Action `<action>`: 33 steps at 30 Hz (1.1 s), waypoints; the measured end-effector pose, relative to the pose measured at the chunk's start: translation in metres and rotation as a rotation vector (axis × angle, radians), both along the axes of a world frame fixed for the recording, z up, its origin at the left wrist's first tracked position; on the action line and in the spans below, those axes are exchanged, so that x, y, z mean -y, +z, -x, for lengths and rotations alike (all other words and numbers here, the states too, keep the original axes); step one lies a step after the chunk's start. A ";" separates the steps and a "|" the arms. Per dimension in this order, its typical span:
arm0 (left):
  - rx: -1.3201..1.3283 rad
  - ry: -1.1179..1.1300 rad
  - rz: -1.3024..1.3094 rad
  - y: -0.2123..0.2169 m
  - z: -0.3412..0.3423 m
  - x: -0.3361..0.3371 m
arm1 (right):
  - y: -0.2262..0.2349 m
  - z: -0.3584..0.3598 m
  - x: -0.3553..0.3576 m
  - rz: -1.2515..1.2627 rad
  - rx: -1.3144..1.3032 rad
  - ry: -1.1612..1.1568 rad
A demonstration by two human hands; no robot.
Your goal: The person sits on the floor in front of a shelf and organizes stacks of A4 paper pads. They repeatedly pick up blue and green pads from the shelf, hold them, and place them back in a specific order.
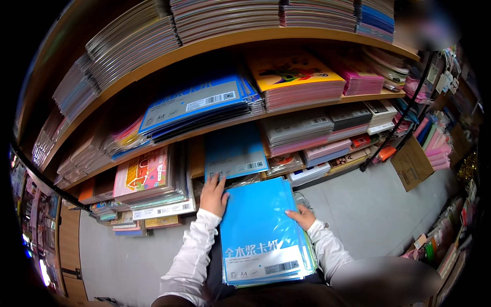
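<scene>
A stack of blue card-paper packs (pixel 258 212) in clear wrapping lies in front of my body, apparently on my lap. Around its right edge is my right hand (pixel 303 218), thumb on top and fingers at the side, gripping it. My left hand (pixel 214 196) reaches past the stack's upper left corner, fingers apart, with its fingertips at the front edge of another blue paper pack (pixel 232 146) on the low shelf. It holds nothing that I can see. Both forearms wear white sleeves.
Wooden shelves (pixel 266 34) curve ahead with stacks of wrapped paper. A blue-and-grey pack pile (pixel 192 102) and an orange-topped pile (pixel 294 74) fill the middle shelf. Pink picture packs (pixel 140 171) lie lower left. Grey floor (pixel 368 215) extends right, near a cardboard box (pixel 410 162).
</scene>
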State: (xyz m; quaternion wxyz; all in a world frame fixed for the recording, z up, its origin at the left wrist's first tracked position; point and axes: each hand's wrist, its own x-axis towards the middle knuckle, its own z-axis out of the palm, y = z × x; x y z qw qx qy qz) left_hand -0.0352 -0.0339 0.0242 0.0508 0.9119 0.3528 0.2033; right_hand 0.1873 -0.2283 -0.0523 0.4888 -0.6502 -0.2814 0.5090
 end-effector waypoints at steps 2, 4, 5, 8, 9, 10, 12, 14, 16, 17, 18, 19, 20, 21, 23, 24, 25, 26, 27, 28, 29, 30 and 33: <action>-0.115 0.070 -0.122 0.000 -0.020 -0.018 | -0.008 -0.002 0.000 0.013 -0.023 0.002; -0.198 0.071 -0.158 -0.015 -0.026 -0.041 | -0.008 -0.001 -0.002 -0.008 -0.080 0.009; -0.240 0.074 -0.177 -0.022 -0.025 -0.050 | -0.007 0.000 -0.003 -0.030 -0.079 0.013; -0.270 0.063 -0.189 -0.027 -0.028 -0.061 | -0.007 -0.001 -0.003 -0.067 -0.085 0.007; -0.268 0.051 -0.181 -0.026 -0.028 -0.061 | -0.010 -0.002 -0.002 -0.063 -0.093 0.007; -0.266 0.041 -0.173 -0.024 -0.027 -0.062 | -0.012 -0.003 -0.002 -0.059 -0.101 0.008; -0.277 0.018 -0.141 -0.017 -0.026 -0.063 | -0.011 -0.003 -0.002 -0.033 -0.103 0.005; -0.302 -0.007 -0.094 -0.009 -0.023 -0.065 | -0.005 -0.002 -0.002 -0.021 -0.099 0.001; -0.295 -0.066 -0.084 -0.001 -0.020 -0.062 | 0.004 0.002 -0.003 -0.025 -0.094 -0.008; -0.292 -0.096 -0.079 0.002 -0.018 -0.061 | 0.004 0.002 -0.003 -0.028 -0.094 -0.005; -0.266 -0.111 -0.086 0.005 -0.017 -0.060 | 0.005 0.002 -0.004 -0.033 -0.094 -0.002; -0.241 -0.126 -0.094 0.006 -0.015 -0.058 | 0.006 0.003 -0.004 -0.038 -0.093 0.001; -0.215 -0.141 -0.101 0.008 -0.012 -0.056 | 0.005 0.003 -0.005 -0.047 -0.098 0.007; -0.178 -0.146 -0.127 0.011 -0.012 -0.052 | 0.002 0.002 -0.004 -0.052 -0.102 0.009; -0.102 -0.156 -0.177 0.019 -0.009 -0.039 | 0.000 0.001 -0.003 -0.051 -0.093 0.007; -0.071 -0.159 -0.171 0.023 -0.005 -0.032 | 0.003 0.001 -0.003 -0.045 -0.083 0.004; -0.039 -0.161 -0.165 0.026 -0.001 -0.025 | 0.004 0.002 -0.003 -0.037 -0.073 0.002; -0.008 -0.163 -0.159 0.027 0.004 -0.018 | 0.002 0.002 -0.003 -0.031 -0.077 0.000; 0.028 -0.175 -0.196 0.026 0.009 -0.010 | 0.000 0.002 -0.003 -0.025 -0.079 -0.002; 0.035 -0.190 -0.190 0.026 0.013 -0.001 | -0.004 0.001 -0.002 -0.017 -0.082 -0.009; 0.041 -0.204 -0.184 0.028 0.018 0.011 | -0.006 0.001 -0.001 -0.022 -0.086 -0.013; 0.046 -0.215 -0.179 0.031 0.025 0.024 | -0.008 0.001 -0.001 -0.028 -0.091 -0.014; 0.067 -0.219 -0.123 0.037 0.049 0.073 | -0.016 0.002 -0.002 -0.050 -0.093 -0.015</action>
